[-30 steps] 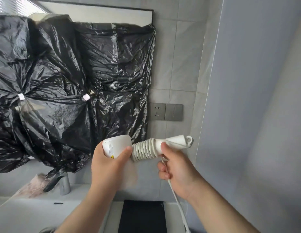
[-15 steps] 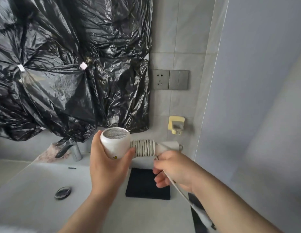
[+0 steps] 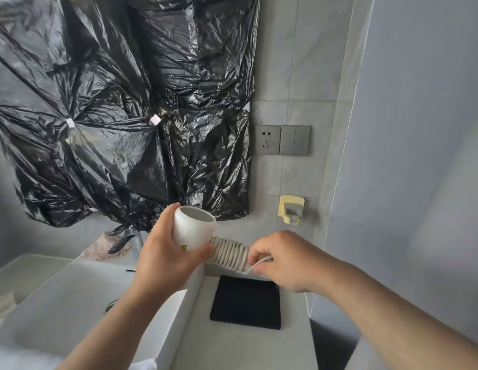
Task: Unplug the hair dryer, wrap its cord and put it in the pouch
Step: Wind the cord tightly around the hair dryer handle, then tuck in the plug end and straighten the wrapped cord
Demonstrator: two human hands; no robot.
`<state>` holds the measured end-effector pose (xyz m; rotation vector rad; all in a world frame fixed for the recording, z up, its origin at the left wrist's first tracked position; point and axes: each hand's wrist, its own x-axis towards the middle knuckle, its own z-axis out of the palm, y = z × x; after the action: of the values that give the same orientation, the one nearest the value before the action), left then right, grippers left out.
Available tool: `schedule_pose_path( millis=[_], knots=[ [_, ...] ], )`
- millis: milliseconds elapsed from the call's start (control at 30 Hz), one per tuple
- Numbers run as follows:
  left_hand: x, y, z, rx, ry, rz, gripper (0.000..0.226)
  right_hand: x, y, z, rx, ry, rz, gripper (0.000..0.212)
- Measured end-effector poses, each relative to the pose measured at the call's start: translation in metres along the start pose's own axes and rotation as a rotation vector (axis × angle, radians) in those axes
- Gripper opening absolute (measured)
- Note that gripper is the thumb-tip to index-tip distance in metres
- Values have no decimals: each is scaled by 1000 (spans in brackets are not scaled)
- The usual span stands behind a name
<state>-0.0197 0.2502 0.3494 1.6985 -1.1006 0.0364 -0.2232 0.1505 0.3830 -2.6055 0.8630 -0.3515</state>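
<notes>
My left hand grips the round body of the white hair dryer, held in the air above the counter. Its white cord lies in tight coils round the handle, which points right. My right hand covers the handle's end and pinches the cord's loose run between thumb and fingers. The plug is hidden. A flat black pouch lies on the counter just below both hands.
A wall socket with switches sits above right, with nothing plugged in. A yellow wall hook hangs below it. Black plastic sheeting covers the mirror. The white sink and a tap are at left.
The dryer has tilted so its open end faces up and left. My right hand moved along the handle over its end, and more coils lie on it. The view shifted slightly.
</notes>
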Motion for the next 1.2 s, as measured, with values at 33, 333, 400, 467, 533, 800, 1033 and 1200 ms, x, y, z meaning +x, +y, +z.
schedule_pose_path(
  millis=[33, 333, 400, 467, 533, 800, 1033, 1200],
  knots=[
    [0, 0, -1, -9, -1, 0, 89, 0, 0, 2, 4, 24, -17, 8],
    [4, -14, -13, -256, -178, -69, 61, -3, -2, 12, 228, 193, -20, 16],
    [5, -26, -15, -397, -268, -138, 60, -2, -6, 10, 492, 96, 13, 13],
    [2, -39, -14, -523, -351, -213, 70, -4, -8, 10, 807, -9, 45, 19],
    [-4, -52, -9, -621, -406, -294, 77, -5, -10, 16, 1081, -68, 105, 22],
    [-54, -107, 20, -838, -503, -585, 55, -2, -14, 98, 1393, 66, 273, 9],
    [-114, -167, 75, -870, -421, -852, 47, 3, 35, 186, 1469, 113, 247, 46],
    [-141, -211, 114, -812, -289, -889, 30, 5, 63, 243, 1227, 94, 236, 51]
  ],
)
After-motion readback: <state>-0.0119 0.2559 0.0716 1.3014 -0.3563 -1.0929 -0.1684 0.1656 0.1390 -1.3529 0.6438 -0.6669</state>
